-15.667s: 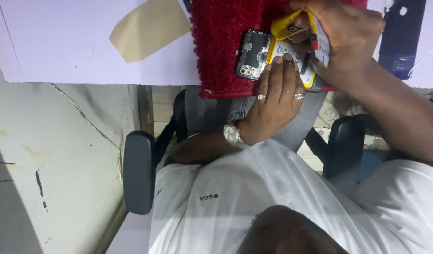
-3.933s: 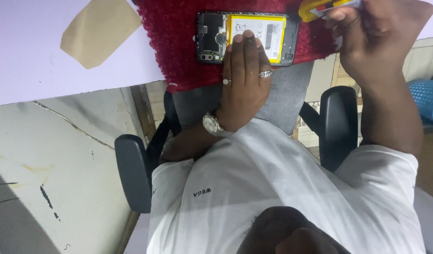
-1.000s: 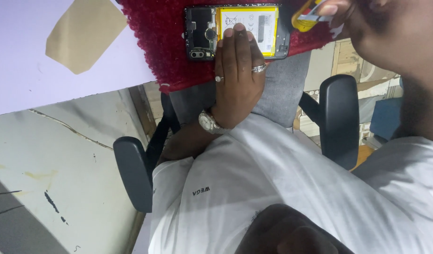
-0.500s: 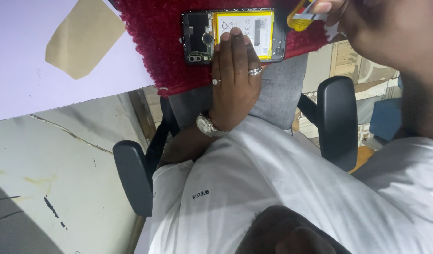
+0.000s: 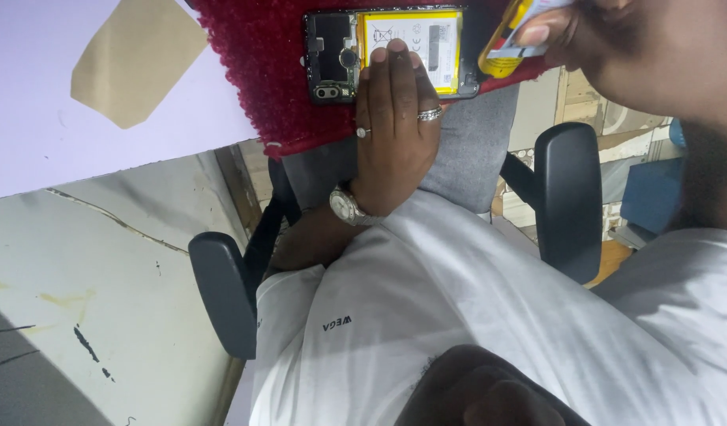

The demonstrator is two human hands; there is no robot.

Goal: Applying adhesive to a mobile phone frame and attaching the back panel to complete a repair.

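Both hands work at the near edge of the tabletop (image 5: pixel 48 102). Left hand (image 5: pixel 391 126), with rings and a wristwatch, lies flat with fingers together, fingertips pressing on the opened phone (image 5: pixel 387 51), gripping nothing. Right hand (image 5: pixel 616 39) is raised just beside the phone's right end, closed around a yellow tool (image 5: pixel 502 43); what kind of tool is hard to tell, since it runs out of view. A red mat (image 5: pixel 261 71) lies on the pale tabletop, reaching its near edge, and the phone rests on it, back cover off, with its yellow-bordered battery (image 5: pixel 415 47) and circuit board (image 5: pixel 332 55) exposed.
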